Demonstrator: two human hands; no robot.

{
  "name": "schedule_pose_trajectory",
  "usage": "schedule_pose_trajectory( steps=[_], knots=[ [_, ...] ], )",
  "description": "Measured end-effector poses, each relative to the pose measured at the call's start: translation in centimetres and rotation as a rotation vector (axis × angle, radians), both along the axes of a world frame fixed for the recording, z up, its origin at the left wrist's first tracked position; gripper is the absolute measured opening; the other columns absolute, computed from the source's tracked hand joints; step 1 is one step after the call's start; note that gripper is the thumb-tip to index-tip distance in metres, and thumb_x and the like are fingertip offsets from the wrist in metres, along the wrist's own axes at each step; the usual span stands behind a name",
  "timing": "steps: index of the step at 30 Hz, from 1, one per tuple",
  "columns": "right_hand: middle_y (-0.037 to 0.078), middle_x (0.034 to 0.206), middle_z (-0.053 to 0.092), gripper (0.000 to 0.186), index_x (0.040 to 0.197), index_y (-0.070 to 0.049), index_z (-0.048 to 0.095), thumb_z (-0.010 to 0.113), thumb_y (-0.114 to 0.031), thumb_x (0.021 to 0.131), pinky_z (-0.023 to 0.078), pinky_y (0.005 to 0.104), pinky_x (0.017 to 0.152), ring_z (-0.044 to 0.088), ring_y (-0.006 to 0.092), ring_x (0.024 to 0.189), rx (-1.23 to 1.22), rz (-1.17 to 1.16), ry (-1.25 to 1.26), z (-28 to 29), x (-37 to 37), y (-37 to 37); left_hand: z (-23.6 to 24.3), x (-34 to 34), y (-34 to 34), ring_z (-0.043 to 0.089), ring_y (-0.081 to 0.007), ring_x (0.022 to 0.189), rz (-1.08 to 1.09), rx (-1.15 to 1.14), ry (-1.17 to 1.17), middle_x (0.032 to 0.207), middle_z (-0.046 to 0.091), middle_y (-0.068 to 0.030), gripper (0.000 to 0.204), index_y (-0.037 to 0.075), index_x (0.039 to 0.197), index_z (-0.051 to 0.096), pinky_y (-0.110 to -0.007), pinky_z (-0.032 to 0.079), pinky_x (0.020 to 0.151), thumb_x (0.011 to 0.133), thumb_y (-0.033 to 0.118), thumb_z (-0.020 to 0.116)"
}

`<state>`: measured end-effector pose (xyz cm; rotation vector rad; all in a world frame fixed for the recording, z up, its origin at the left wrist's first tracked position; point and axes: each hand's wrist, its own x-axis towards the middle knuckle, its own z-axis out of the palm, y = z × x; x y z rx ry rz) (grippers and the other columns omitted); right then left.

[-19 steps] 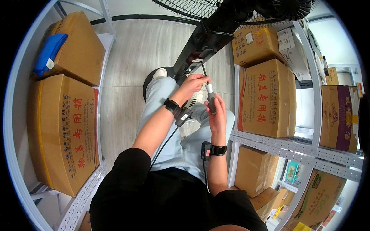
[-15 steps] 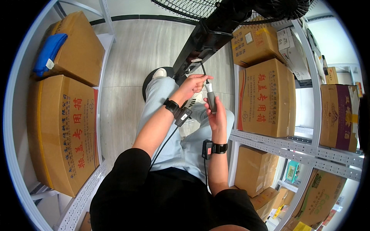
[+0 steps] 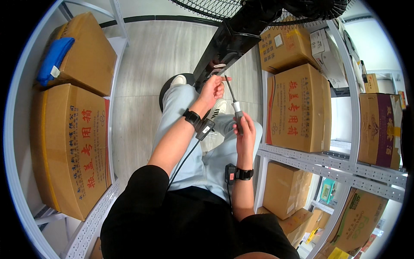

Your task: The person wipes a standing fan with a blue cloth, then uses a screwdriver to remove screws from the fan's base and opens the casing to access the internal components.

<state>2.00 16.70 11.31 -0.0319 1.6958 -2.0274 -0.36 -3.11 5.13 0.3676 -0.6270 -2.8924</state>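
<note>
My right hand [image 3: 245, 129] is closed around the grey handle of a screwdriver [image 3: 237, 113], its dark shaft slanting up and left. Close to the shaft's tip is my left hand [image 3: 211, 91], its index finger stretched across the shaft. The other left fingers are curled in, and whatever they may hold is hidden. Just beyond both hands stands the black post [image 3: 217, 55] of a floor fan, leaning up to the right in the picture, with a light oval label on its face. Its round black base [image 3: 164, 93] lies partly under my foot.
Metal shelving with cardboard boxes [image 3: 74, 149] flanks me on the left, a blue folded bundle [image 3: 55, 60] on the upper one. More boxes [image 3: 297, 108] fill the right shelves. The fan's wire grille [image 3: 207, 8] hangs at the top. Cables run from both wrist devices.
The screwdriver has tilted further left and its tip has come away from the fan post. My left fingers have curled in more, while the right hand has shifted slightly down and right.
</note>
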Motion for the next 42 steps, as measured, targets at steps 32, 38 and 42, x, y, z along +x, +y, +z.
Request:
schedule_pose_trajectory(
  steps=[32, 38, 42],
  knots=[
    [0.006, 0.090, 0.060, 0.033, 0.118, 0.000, 0.057, 0.063, -0.018, 0.091, 0.045, 0.0223, 0.055, 0.057, 0.0091, 0.067, 0.145, 0.063, 0.171, 0.7, 1.4, -2.8, 0.2, 2.7, -1.9, 0.044, -0.0051, 0.058, 0.281, -0.044, -0.016, 0.074, 0.056, -0.0009, 0.022, -0.003, 0.092, 0.064, -0.019, 0.032, 0.049, 0.093, 0.016, 0.053],
    [0.007, 0.100, 0.065, 0.034, 0.120, -0.001, 0.056, 0.057, -0.024, 0.095, 0.043, 0.0216, 0.060, 0.056, 0.0082, 0.074, 0.147, 0.105, 0.147, 0.7, 2.4, -4.2, 0.2, 2.6, -1.9, 0.043, -0.0041, 0.059, 0.304, -0.096, -0.016, 0.073, 0.053, 0.0016, 0.025, -0.004, 0.096, 0.066, -0.018, 0.032, 0.050, 0.094, 0.018, 0.055],
    [0.009, 0.097, 0.063, 0.040, 0.125, 0.005, 0.051, 0.053, -0.024, 0.097, 0.046, 0.0223, 0.056, 0.057, 0.0097, 0.069, 0.120, 0.144, 0.073, 0.7, 2.5, -4.9, 0.5, 3.0, -2.0, 0.042, -0.0053, 0.059, 0.244, -0.098, -0.025, 0.073, 0.054, 0.0009, 0.027, -0.004, 0.098, 0.065, -0.019, 0.032, 0.052, 0.094, 0.020, 0.054]
  ],
)
